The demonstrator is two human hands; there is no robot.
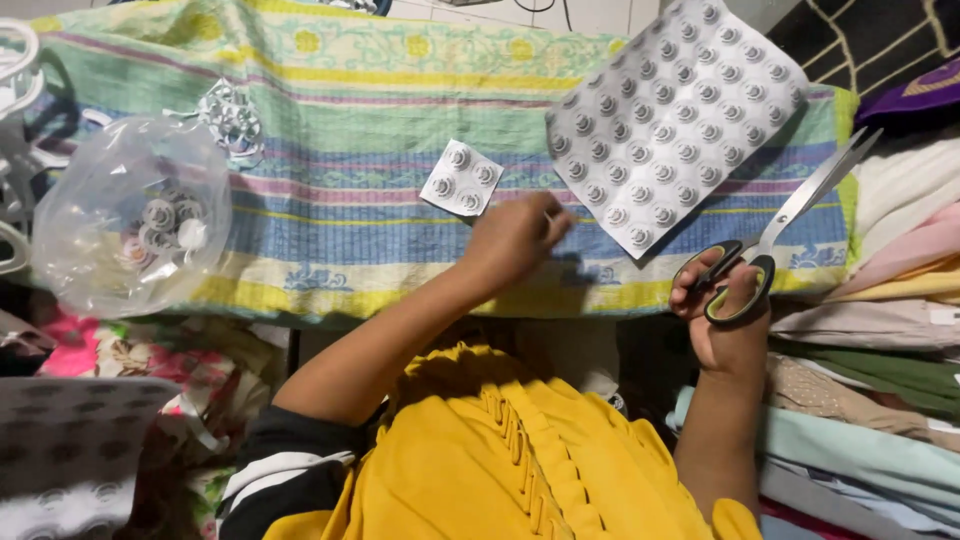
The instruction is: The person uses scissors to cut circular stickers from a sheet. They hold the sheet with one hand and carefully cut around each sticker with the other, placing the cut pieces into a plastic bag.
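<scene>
Right hand (725,310) grips scissors (775,235) beside card's (670,120) edge; left hand (515,240) pinches something tiny.

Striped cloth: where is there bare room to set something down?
Bare cloth lies between the bag and the small card. Crowded right: big card, scissors in the right hand; left hand mid-front.

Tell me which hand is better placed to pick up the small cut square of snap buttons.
Left. The left hand hovers right beside the small square, nothing visible in its fingers. The right hand holds the scissors, farther off.
</scene>
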